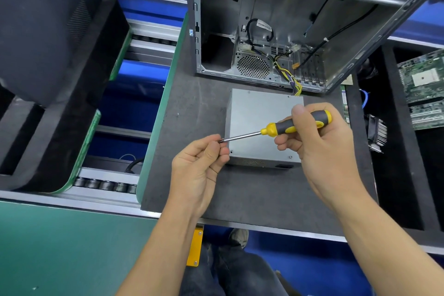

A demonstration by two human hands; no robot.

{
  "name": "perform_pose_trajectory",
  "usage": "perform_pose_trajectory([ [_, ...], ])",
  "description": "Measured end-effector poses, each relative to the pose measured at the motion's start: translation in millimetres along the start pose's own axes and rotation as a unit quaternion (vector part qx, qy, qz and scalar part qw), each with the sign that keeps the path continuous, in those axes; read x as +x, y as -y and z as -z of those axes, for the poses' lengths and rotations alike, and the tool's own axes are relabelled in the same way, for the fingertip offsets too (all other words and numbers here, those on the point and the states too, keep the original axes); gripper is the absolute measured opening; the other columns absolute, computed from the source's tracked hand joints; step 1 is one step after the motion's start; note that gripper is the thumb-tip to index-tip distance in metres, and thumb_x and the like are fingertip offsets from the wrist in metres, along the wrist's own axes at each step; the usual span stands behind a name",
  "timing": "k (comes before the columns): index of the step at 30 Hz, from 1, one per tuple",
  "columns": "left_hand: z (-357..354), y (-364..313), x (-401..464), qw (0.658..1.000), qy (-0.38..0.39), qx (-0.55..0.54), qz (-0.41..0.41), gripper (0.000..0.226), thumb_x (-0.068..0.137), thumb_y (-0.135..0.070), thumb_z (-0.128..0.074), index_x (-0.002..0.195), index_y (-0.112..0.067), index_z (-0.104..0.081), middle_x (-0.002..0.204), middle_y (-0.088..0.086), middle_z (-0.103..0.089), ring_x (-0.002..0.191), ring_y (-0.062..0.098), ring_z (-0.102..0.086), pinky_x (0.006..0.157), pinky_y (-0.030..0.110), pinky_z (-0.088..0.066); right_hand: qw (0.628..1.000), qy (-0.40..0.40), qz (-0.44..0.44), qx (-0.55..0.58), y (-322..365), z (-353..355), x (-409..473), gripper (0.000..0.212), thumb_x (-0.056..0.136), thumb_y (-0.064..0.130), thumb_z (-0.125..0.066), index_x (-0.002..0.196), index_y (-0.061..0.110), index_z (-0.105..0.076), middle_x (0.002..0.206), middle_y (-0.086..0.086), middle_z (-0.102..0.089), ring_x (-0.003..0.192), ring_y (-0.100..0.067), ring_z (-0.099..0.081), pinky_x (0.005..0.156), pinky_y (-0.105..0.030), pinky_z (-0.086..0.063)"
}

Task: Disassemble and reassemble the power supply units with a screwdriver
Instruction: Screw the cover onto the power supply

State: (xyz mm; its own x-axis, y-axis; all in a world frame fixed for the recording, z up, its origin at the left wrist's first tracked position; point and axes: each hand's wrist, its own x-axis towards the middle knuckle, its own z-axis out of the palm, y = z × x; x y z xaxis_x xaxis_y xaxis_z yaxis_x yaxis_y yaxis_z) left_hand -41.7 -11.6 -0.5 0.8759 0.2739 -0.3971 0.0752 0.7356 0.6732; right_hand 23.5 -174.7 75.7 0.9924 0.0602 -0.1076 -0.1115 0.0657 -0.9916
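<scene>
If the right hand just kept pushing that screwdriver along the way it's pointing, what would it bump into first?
The right hand aims the screwdriver leftward, and its tip already sits at the fingertips of the left hand, which pinch around it. So it would probably meet those fingers first, not the power supply unit beneath.

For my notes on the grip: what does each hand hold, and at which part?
The right hand grips the screwdriver by its yellow and black handle. The left hand pinches the tip of its metal shaft.

1. The screwdriver point(283, 128) tip is disappearing between the left hand's point(199, 163) fingers.
2. The computer case point(300, 19) is running off the top edge.
3. The circuit board point(422, 74) is getting cropped at right.
</scene>
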Motion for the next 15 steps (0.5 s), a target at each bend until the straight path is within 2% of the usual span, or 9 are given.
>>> perform_pose_trajectory([
  [6, -1, 0, 0, 0.999, -0.01, 0.029, -0.019, 0.017, 0.075, -0.011, -0.069, 0.083, -0.016, -0.082, 0.077, 0.007, -0.075, 0.068, 0.013, -0.071, 0.067, 0.02, -0.058, 0.999, -0.025, 0.021, -0.036, 4, -1, -2, 0.018, 0.095, 0.02, -0.065, 0.086, 0.009, -0.053, 0.07, -0.015, -0.071, 0.055, -0.029, -0.067, 0.052, -0.029, -0.054],
  [15, -10, -3, -3, 0.994, 0.006, 0.096, -0.046, 0.027, 0.06, -0.028, -0.083, 0.086, -0.021, -0.082, 0.079, 0.01, -0.076, 0.07, 0.016, -0.072, 0.069, 0.022, -0.058, 0.994, -0.089, -0.065, 0.012, -1, 4, 0, 0.026, 0.092, 0.029, -0.068, 0.084, 0.008, -0.054, 0.073, -0.014, -0.073, 0.052, -0.019, -0.066, 0.051, -0.024, -0.053],
])
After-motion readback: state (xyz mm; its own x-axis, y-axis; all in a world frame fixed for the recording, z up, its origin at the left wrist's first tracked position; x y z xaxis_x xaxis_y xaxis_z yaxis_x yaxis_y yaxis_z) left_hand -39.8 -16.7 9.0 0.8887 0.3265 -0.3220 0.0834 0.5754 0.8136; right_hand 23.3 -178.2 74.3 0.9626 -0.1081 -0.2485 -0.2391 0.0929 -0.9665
